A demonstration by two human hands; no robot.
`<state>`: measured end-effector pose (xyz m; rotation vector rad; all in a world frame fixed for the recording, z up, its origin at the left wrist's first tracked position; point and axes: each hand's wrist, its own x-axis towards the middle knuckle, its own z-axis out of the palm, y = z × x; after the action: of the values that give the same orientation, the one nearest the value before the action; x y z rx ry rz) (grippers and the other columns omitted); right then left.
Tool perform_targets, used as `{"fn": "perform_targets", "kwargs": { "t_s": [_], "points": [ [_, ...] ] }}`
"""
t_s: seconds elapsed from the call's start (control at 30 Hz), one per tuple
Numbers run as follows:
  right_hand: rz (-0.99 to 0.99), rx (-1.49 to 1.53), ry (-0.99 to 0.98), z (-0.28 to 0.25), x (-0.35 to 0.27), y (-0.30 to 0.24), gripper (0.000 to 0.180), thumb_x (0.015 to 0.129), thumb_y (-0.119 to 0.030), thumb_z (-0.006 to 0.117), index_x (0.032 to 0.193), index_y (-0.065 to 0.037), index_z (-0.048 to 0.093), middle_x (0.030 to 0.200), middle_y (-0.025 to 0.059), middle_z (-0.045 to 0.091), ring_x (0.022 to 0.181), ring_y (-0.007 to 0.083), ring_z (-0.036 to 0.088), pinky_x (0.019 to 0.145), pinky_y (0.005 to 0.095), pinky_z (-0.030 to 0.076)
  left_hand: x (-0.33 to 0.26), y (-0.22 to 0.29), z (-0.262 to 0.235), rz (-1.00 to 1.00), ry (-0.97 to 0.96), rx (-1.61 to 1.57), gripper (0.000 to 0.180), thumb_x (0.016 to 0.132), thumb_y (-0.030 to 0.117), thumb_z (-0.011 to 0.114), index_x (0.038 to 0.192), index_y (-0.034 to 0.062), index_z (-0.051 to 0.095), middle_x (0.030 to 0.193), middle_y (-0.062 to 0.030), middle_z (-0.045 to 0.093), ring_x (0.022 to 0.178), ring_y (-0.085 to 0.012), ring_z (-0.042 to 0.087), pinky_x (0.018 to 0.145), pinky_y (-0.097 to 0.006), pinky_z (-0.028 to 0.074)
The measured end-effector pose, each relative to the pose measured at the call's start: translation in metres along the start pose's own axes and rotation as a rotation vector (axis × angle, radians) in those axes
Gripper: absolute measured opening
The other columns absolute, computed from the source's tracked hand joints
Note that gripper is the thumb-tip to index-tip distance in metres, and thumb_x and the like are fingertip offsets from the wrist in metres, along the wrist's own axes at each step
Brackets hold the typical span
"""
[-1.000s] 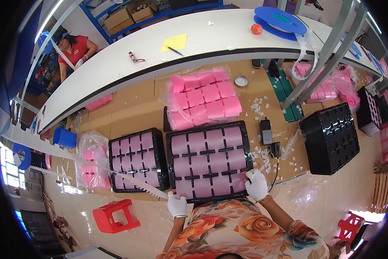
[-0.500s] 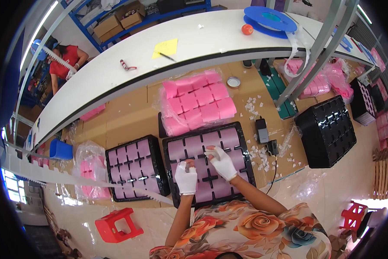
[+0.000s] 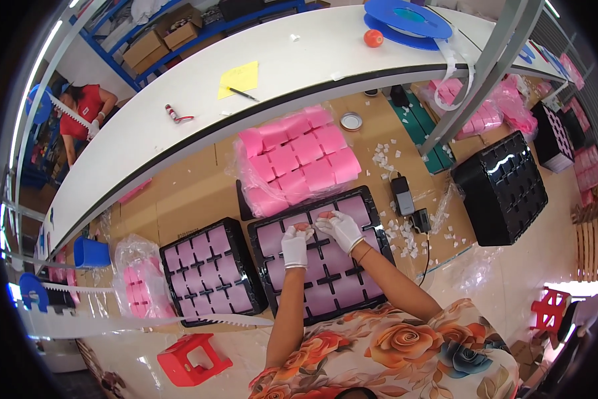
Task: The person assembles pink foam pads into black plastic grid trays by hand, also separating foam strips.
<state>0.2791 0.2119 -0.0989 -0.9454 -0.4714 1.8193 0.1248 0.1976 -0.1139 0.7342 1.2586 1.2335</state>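
Note:
A black tray [image 3: 270,292] filled with rows of mauve-purple sheets [image 3: 312,292] lies in front of me, with black cross-shaped dividers between the sheets. Both hands, in white gloves with bare fingertips, are over its far half. My left hand [image 3: 295,246] has its fingers drawn together; whatever they may pinch is too small to see. Close beside it, my right hand [image 3: 339,231] is bent inward with thumb and fingertips together near the sheets. Its fingertips hide anything between them. Past the tray's far edge lies a plastic-wrapped stack of pink sheets [image 3: 302,159].
Left stands a second filled black tray [image 3: 206,272], with wrapped pink sheets [image 3: 144,286] beyond it. White scraps [image 3: 402,239] surround a dark handheld device [image 3: 402,195]. A stack of black trays [image 3: 501,189] is at right. A white shelf [image 3: 179,86] arches across the far side.
Both hands have moved away from me, toward the tray's far edge, and closer together. The whole view has shifted slightly.

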Motion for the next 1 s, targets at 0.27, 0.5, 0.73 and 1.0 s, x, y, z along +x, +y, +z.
{"fn": "perform_targets", "kwargs": {
  "t_s": [0.27,0.5,0.73,1.0],
  "points": [
    [0.021,0.427,0.087,-0.034,0.014,0.000,0.024,0.093,-0.010,0.035,0.109,0.004,0.048,0.108,0.0197,0.056,0.102,0.0299,0.057,0.088,0.0397,0.048,0.036,-0.023,-0.089,-0.243,-0.214,-0.855,0.021,0.090,0.011,0.039,0.099,-0.0059,0.048,0.101,-0.0265,0.057,0.084,-0.0365,0.061,0.070,-0.039,0.053],
    [-0.169,0.439,0.152,-0.046,0.000,-0.038,0.029,0.093,-0.007,0.036,0.117,0.007,0.042,0.119,0.0252,0.049,0.115,0.0333,0.049,0.097,0.0418,0.042,0.023,0.029,-0.078,-0.021,0.166,-0.441,0.018,0.087,-0.002,0.036,0.099,-0.0093,0.048,0.109,-0.0276,0.054,0.099,-0.0434,0.057,0.083,-0.042,0.053],
    [-0.304,-0.051,0.256,-0.045,-0.007,-0.043,0.032,0.094,-0.002,0.035,0.124,0.008,0.038,0.116,0.0210,0.052,0.108,0.0285,0.054,0.095,0.0346,0.045,0.011,0.038,-0.070,0.051,0.299,-0.303,0.020,0.084,-0.009,0.036,0.098,-0.0089,0.049,0.105,-0.0235,0.056,0.095,-0.0354,0.061,0.080,-0.033,0.055],
    [-0.448,-0.428,0.209,-0.043,-0.025,-0.035,0.029,0.090,0.003,0.036,0.116,0.007,0.046,0.111,0.0174,0.055,0.103,0.0253,0.057,0.092,0.0315,0.046,-0.011,0.043,-0.079,0.084,0.465,-0.060,0.019,0.085,-0.008,0.040,0.101,-0.0064,0.052,0.098,-0.0152,0.059,0.084,-0.0245,0.063,0.070,-0.024,0.054]
  ]
}}
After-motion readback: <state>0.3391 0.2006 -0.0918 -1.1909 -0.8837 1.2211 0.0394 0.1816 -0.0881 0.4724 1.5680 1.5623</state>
